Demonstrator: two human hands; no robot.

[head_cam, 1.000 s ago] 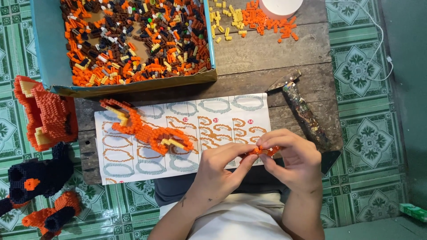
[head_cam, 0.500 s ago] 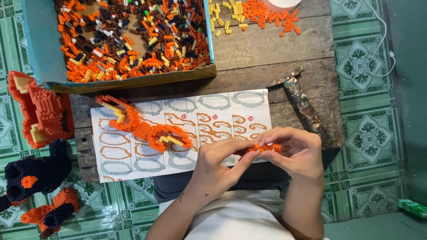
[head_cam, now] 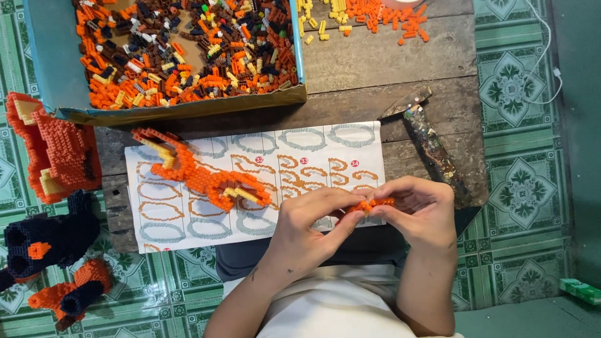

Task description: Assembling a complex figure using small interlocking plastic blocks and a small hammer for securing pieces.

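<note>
Hands: left hand (head_cam: 307, 228) and right hand (head_cam: 421, 213) meet over the near edge of the desk (head_cam: 388, 62), fingertips closed on a small orange brick strip (head_cam: 370, 204) pinched between them.
Change: over the last second both hands have stayed in much the same place, still pressed on the strip; the view has slid a little, nothing on the desk has been moved. By my judgement the small piece is still being put together and has not yet been joined to anything larger.
Strip: held just above the lower right corner of the instruction sheet (head_cam: 250, 181), touching nothing but the fingers.
Sheet: white rectangle lying flat, printed with rows of oval outlines in grey and orange and small red round marks.
Flat build: orange and yellow curved assembly (head_cam: 200, 178) lying on the left half of the sheet, well apart from the hands.
Box: shallow blue cardboard tray (head_cam: 56, 81) at the far left of the desk, full of loose orange, brown, black and yellow bricks.
Loose bricks: orange and yellow scatter (head_cam: 369, 15) at the far edge.
Tool: paint-spattered hammer (head_cam: 432, 147) lying right of the sheet.
Floor: orange block model (head_cam: 53, 147) and a black and orange one (head_cam: 47, 241) on green patterned tiles; small green packet (head_cam: 582, 289) at far right.
</note>
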